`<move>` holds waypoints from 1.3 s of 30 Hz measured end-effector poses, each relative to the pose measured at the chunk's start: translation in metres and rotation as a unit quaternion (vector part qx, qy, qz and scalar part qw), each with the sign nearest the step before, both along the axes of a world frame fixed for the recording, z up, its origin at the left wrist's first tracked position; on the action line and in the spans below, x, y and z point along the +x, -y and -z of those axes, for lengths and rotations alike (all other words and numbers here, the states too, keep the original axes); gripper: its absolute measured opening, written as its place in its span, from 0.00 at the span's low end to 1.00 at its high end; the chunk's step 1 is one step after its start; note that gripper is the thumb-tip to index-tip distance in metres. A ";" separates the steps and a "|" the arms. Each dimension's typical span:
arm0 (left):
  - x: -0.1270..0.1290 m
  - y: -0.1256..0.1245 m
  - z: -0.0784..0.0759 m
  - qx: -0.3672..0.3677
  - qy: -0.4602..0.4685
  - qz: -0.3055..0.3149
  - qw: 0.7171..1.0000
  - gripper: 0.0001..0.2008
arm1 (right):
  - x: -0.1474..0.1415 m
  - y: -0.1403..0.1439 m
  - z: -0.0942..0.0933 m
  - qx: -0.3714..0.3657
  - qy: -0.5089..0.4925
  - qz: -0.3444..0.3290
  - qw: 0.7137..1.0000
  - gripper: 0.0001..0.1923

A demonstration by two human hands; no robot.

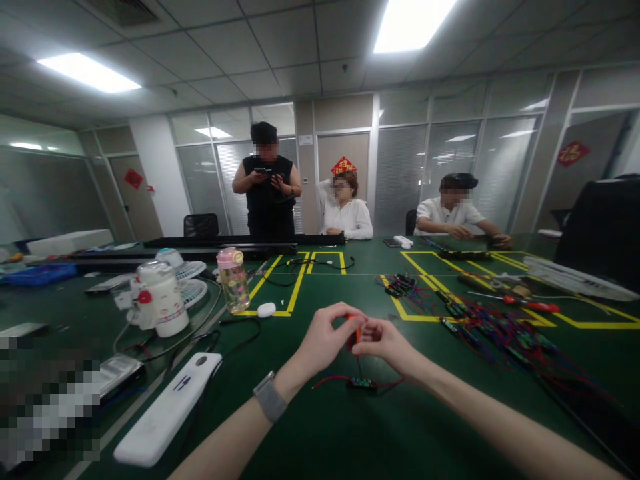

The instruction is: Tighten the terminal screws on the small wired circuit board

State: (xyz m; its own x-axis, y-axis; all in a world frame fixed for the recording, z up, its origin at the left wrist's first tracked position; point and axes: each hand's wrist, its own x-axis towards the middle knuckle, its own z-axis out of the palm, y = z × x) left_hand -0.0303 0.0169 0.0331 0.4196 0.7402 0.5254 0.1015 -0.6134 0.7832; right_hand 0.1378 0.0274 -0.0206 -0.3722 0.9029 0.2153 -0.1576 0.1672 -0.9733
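Observation:
A screwdriver (357,348) with an orange-red handle stands nearly upright in front of me, its dark shaft pointing down. My left hand (327,337), with a grey-banded watch on the wrist, has its thumb and fingers closed on the handle. From the other side, my right hand (387,341) pinches the same handle; its fingers partly hide it. Below the hands a small green circuit board (362,384) lies on the table, with red wires running out on both sides. The shaft reaches down to the board; whether its tip sits in a screw is too small to tell.
Tangled wired circuit boards (500,327) and a red-handled screwdriver (533,304) lie to the right on the green table (320,440). On the left are a white elongated case (170,407), a white cup (165,300) and a pink-lidded bottle (234,283). Three people are across the table.

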 end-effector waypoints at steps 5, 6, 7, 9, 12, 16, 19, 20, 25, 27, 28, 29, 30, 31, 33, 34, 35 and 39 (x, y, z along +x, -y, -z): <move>-0.003 -0.002 -0.001 -0.073 0.001 0.096 0.993 0.14 | 0.003 0.002 0.001 0.027 0.002 -0.009 1.000 0.15; -0.001 -0.002 0.000 -0.062 0.003 0.085 0.994 0.13 | 0.004 0.005 0.000 0.036 0.006 -0.009 0.999 0.15; 0.000 -0.003 0.003 -0.043 0.005 0.068 0.997 0.12 | 0.004 0.007 0.000 0.042 0.013 -0.011 0.999 0.15; 0.005 -0.005 0.008 -0.001 0.012 0.031 0.999 0.08 | 0.003 0.011 0.001 0.042 0.022 0.000 0.999 0.16; 0.012 -0.008 0.015 0.028 0.021 -0.007 0.999 0.06 | 0.003 0.012 0.006 0.039 0.031 0.073 0.996 0.18; 0.016 -0.010 0.021 0.022 0.026 -0.013 0.999 0.11 | 0.007 0.006 0.008 0.086 0.048 0.106 0.990 0.14; 0.015 -0.010 0.025 -0.078 0.068 0.073 0.992 0.18 | 0.009 0.005 0.010 0.086 0.045 0.093 0.991 0.16; 0.015 -0.009 0.027 -0.101 0.085 0.085 0.988 0.18 | 0.009 0.006 0.011 0.086 0.049 0.090 0.991 0.16; 0.020 -0.002 0.033 -0.017 0.087 0.002 0.996 0.11 | 0.007 0.016 0.010 0.091 0.071 0.069 0.991 0.19; 0.022 0.002 0.032 0.017 0.074 -0.029 0.997 0.10 | 0.010 0.020 0.005 0.110 0.100 0.077 0.986 0.16; 0.022 0.003 0.032 0.029 0.066 -0.033 0.997 0.10 | 0.014 0.022 0.003 0.135 0.136 0.085 0.978 0.13; 0.022 0.004 0.030 0.040 0.059 -0.029 0.997 0.11 | 0.018 0.024 0.002 0.155 0.179 0.090 0.967 0.12; 0.021 0.006 0.029 0.050 0.050 -0.018 0.997 0.13 | 0.022 0.026 0.003 0.159 0.221 0.081 0.959 0.14; 0.020 0.007 0.028 0.056 0.040 -0.002 0.998 0.15 | 0.026 0.028 0.005 0.153 0.246 0.077 0.954 0.18; 0.017 0.008 0.026 0.060 0.020 0.031 0.998 0.18 | 0.033 0.032 0.015 0.142 0.296 0.085 0.941 0.23; 0.016 0.008 0.025 0.049 0.018 0.041 0.998 0.18 | 0.035 0.033 0.022 0.135 0.321 0.092 0.933 0.23; 0.016 0.008 0.026 0.039 0.021 0.044 0.998 0.18 | 0.036 0.033 0.029 0.132 0.339 0.091 0.927 0.22; 0.013 0.007 0.027 0.075 0.019 -0.047 0.996 0.13 | 0.032 0.029 0.050 0.168 0.358 0.093 0.914 0.07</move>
